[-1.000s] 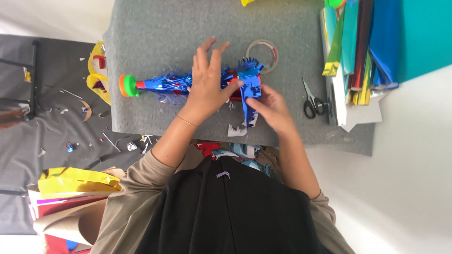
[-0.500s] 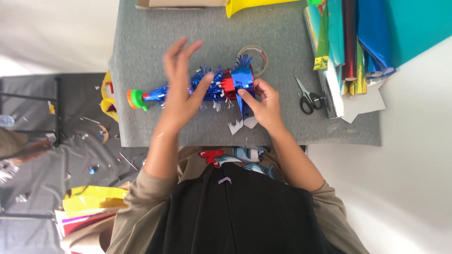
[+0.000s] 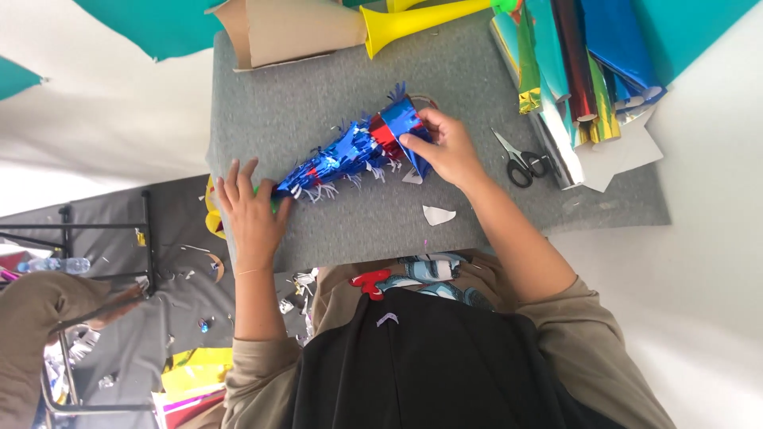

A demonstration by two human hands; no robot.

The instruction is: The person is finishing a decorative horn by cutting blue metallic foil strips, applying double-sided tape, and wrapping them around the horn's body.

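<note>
A cone-shaped party horn [image 3: 350, 152] wrapped in shiny blue and red foil fringe lies slanted on the grey felt mat [image 3: 318, 87]. My right hand [image 3: 445, 147] grips its wide blue end, thumb on the foil. My left hand [image 3: 250, 210] rests over the horn's narrow green tip at the mat's left edge, fingers spread and covering the tip.
Black-handled scissors [image 3: 520, 163] lie right of my right hand. Rolls of coloured foil [image 3: 580, 71] are stacked at the upper right. A yellow plastic horn [image 3: 421, 17] and a cardboard cone [image 3: 278, 32] lie at the top. White paper scraps [image 3: 437, 214] sit near the mat's front edge.
The horn has swung from level to slanted, wide end up right. My left hand slid from its middle down to the narrow tip. My right hand stays on the wide end.
</note>
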